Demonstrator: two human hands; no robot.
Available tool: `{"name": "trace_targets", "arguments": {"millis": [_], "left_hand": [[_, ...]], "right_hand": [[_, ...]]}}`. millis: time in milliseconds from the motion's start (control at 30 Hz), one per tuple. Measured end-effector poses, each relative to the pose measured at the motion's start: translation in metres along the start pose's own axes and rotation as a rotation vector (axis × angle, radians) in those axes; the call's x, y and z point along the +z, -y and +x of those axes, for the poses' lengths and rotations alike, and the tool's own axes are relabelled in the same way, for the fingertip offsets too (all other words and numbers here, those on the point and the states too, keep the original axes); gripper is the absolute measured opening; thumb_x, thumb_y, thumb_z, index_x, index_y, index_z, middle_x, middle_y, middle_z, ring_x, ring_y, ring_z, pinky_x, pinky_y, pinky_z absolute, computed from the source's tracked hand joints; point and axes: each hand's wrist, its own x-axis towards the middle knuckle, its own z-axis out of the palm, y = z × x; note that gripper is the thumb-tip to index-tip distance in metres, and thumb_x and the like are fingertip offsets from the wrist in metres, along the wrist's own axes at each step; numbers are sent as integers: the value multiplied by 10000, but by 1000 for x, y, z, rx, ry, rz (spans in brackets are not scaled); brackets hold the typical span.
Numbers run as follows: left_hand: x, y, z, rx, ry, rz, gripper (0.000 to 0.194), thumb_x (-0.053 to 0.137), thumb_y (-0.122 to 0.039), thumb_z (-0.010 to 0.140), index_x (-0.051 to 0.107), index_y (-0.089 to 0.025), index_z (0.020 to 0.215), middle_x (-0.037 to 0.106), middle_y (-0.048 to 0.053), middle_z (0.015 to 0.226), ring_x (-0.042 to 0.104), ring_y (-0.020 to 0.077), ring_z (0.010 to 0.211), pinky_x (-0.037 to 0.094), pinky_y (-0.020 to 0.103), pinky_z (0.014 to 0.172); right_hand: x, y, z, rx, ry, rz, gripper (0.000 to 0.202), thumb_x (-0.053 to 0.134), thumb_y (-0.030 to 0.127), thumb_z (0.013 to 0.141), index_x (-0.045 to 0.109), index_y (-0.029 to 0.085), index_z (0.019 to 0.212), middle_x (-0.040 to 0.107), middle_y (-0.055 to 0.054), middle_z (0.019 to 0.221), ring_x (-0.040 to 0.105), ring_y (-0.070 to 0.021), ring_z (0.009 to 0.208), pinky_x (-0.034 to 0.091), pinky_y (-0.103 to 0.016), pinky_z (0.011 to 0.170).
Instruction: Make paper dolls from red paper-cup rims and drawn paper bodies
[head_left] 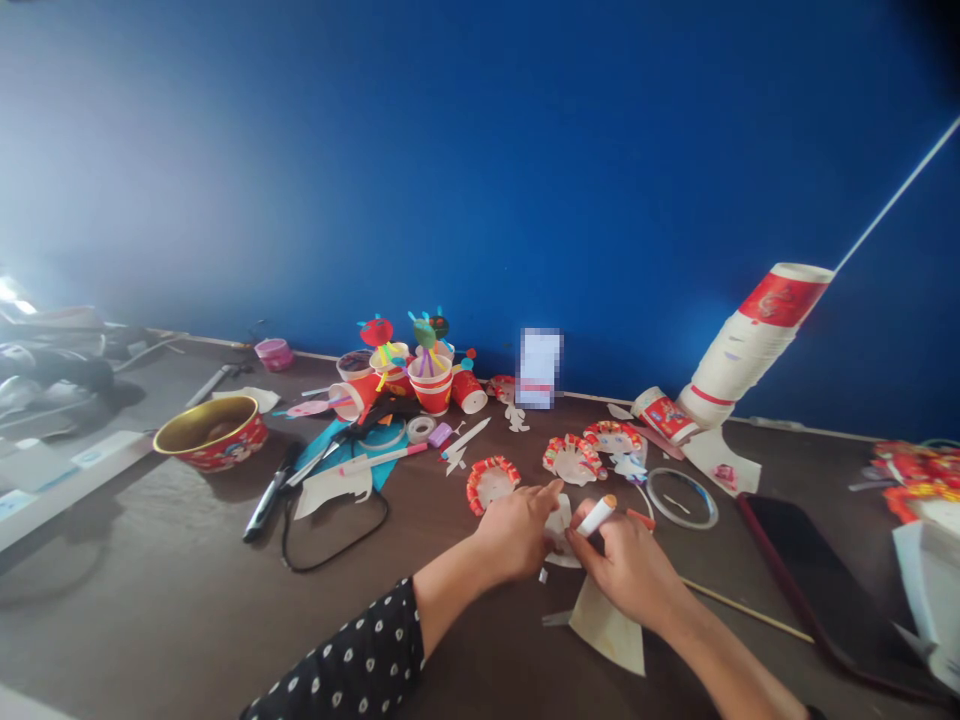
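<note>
My right hand grips a white marker with an orange end, tilted over a piece of white paper. At the paper's left edge is my left hand, thumb and fingers holding it and the index finger stretched out. The marker's tip is hidden behind my right fingers. A curved off-white paper piece lies nearer me, under my right hand, with scissors-like metal showing beside it. Just beyond my hands are red-edged paper cup pieces and a flat clear ring.
Paper cups with caterpillar figures stand at the back, left of a small white card. A tall cup stack leans at the right. A dark phone, a thin stick, a gold-rimmed bowl and a black-corded tool lie around.
</note>
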Motion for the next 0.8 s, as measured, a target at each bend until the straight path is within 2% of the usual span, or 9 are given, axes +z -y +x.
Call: {"name": "trace_targets", "arguments": {"millis": [500, 800], "left_hand": [[5, 3, 3, 12, -19, 7, 663, 546, -182, 646, 298, -180, 1261, 540, 58, 1118, 483, 206, 1019, 405, 312, 850], [4, 2, 2, 18, -32, -19, 645, 531, -186, 653, 312, -167, 1260, 548, 64, 1112, 496, 209, 1001, 412, 317, 855]], "right_hand": [[4, -1, 0, -28, 52, -74, 215, 364, 288, 808, 539, 195, 725, 637, -29, 661, 610, -178, 672, 372, -249, 591], [3, 3, 1, -49, 48, -45, 207, 359, 271, 809, 540, 187, 756, 633, -30, 659, 597, -164, 616, 353, -237, 545]]}}
